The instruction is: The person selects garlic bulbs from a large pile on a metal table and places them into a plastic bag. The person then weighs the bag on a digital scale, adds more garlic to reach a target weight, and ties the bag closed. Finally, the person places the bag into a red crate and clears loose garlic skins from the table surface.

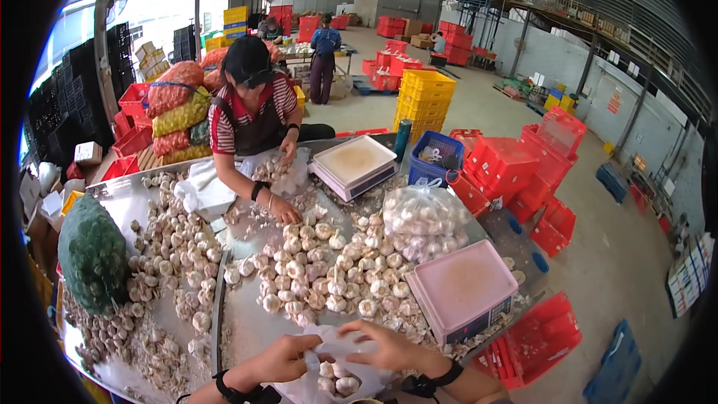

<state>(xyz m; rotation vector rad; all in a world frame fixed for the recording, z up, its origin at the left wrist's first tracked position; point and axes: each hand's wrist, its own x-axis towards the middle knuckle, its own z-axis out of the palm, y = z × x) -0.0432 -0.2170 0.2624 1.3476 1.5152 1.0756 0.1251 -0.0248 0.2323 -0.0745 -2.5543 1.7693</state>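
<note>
Close in front of me, a thin clear plastic bag (359, 373) holds several garlic bulbs (342, 381). My left hand (286, 356) pinches the left side of its rim between thumb and fingers. Over the right side of the bag's mouth, my right hand (387, 348) is curved, its thumb and fingers apart, with the plastic beside them. A loose heap of garlic bulbs (336, 269) covers the metal table (247, 342) just beyond both hands. Right of the heap is a digital scale (468, 286) with a pinkish tray on top.
Across the table a co-worker (252, 101) reaches into the garlic, beside a second scale (356, 163). A filled plastic bag (426, 219) stands behind the near scale. A green mesh sack (92, 255) rests at left, past a metal divider (219, 314). Red crates (533, 342) sit below the right edge.
</note>
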